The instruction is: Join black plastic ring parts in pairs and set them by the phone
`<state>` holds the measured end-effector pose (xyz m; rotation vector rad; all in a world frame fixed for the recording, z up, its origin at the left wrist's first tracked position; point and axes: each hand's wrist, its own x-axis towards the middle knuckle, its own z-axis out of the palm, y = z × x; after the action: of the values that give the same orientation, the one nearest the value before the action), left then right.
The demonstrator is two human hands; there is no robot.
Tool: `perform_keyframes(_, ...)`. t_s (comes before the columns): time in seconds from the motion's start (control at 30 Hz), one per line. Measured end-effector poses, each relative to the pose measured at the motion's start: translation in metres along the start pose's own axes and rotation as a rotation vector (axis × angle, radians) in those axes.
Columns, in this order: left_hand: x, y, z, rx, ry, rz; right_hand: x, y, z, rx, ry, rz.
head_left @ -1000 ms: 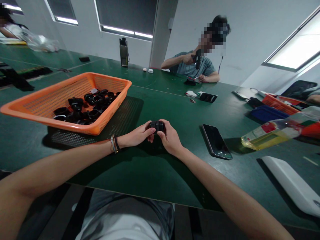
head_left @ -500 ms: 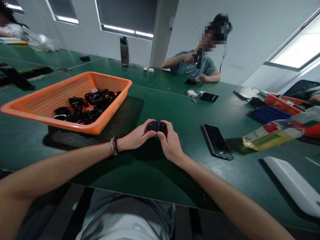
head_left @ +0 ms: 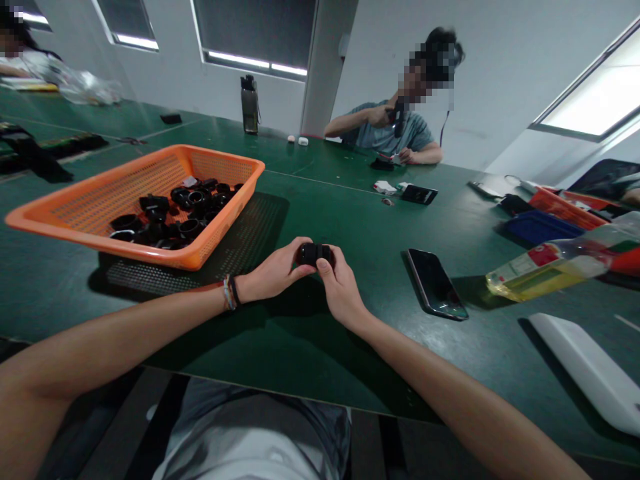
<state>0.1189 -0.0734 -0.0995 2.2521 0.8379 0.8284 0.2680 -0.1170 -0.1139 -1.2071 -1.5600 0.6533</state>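
Observation:
A small black cylindrical part (head_left: 311, 253) is held between my two hands, above the green table near its front edge. My left hand (head_left: 277, 270) grips its left end, thumb below and fingers behind. On its right end my right hand (head_left: 343, 283) is closed, the thumb pressed on the near side. To the left stands an orange perforated basket (head_left: 95, 237) with several black ring-shaped parts (head_left: 190, 228) inside. The far side of the held part is hidden by my fingers.
Right of my hands lie a phone (head_left: 436, 283), a tilted bottle of yellow liquid (head_left: 540, 270) and a white case (head_left: 585, 367). Across the green table (head_left: 340, 217) a person (head_left: 385, 130) sits holding a dark tool. A dark bottle (head_left: 249, 105) stands at the back.
My right thumb has shifted slightly on the black part. Both hands stay closed on it in nearly the same place.

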Motion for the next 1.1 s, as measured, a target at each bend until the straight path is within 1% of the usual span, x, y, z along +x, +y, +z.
perform_keyframes(0.2,0.003,-0.004,-0.001,0.100,0.004,0.041,-0.002,0.004,0.002,0.108,-0.038,0.074)
perform_keyframes(0.3,0.004,-0.006,-0.001,0.114,0.000,0.055,-0.002,0.008,0.004,0.111,-0.032,0.055)
perform_keyframes(0.37,0.005,-0.007,-0.001,0.091,-0.007,0.040,0.000,0.012,0.004,0.082,-0.022,0.035)
perform_keyframes(0.47,0.006,-0.007,0.002,-0.016,-0.015,-0.006,0.005,0.017,0.003,0.004,-0.032,-0.001)
perform_keyframes(0.53,0.006,-0.007,0.004,-0.154,-0.025,-0.037,0.010,0.020,-0.001,-0.063,-0.046,-0.052)
perform_keyframes(0.67,0.005,-0.009,0.008,-0.452,-0.128,-0.098,0.017,0.022,-0.008,-0.213,-0.064,-0.221)
perform_keyframes(0.8,0.005,-0.011,0.011,-0.567,-0.193,-0.119,0.020,0.024,-0.012,-0.283,-0.076,-0.318)
perform_keyframes(0.9,0.005,-0.010,0.010,-0.561,-0.217,-0.113,0.020,0.025,-0.012,-0.290,-0.088,-0.352)
perform_keyframes(0.97,0.004,-0.008,0.009,-0.518,-0.204,-0.113,0.019,0.025,-0.011,-0.292,-0.085,-0.345)
perform_keyframes(1.1,-0.001,-0.002,0.008,-0.348,-0.087,-0.084,0.014,0.018,-0.010,-0.285,-0.055,-0.306)
